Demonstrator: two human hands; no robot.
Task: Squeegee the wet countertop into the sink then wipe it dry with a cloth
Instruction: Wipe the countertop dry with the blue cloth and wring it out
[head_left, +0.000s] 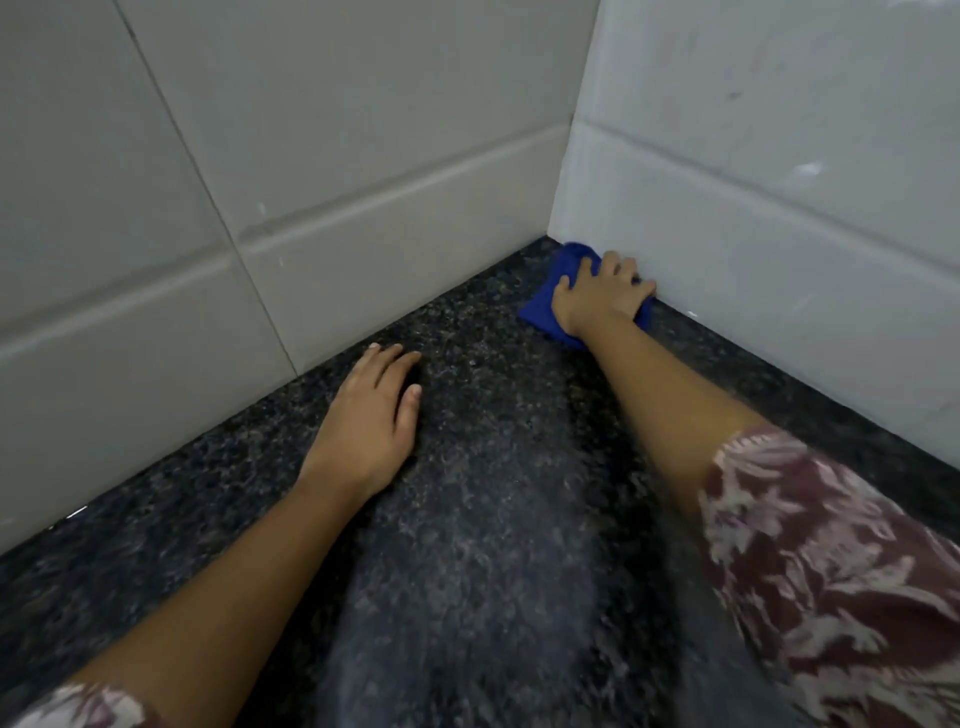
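A dark speckled granite countertop (483, 545) runs into a corner between two white tiled walls. A blue cloth (566, 262) lies on the counter in that far corner, against the right wall. My right hand (597, 296) lies on top of the cloth with the fingers spread and bent over it, pressing it down next to the wall. My left hand (371, 415) rests flat on the bare counter, closer to me, fingers straight, holding nothing. No squeegee or sink is in view.
White tiled walls stand at the left and back (260, 182) and at the right (779, 182), closing the corner. The counter widens toward me. A patterned sleeve (831, 571) covers my right upper arm.
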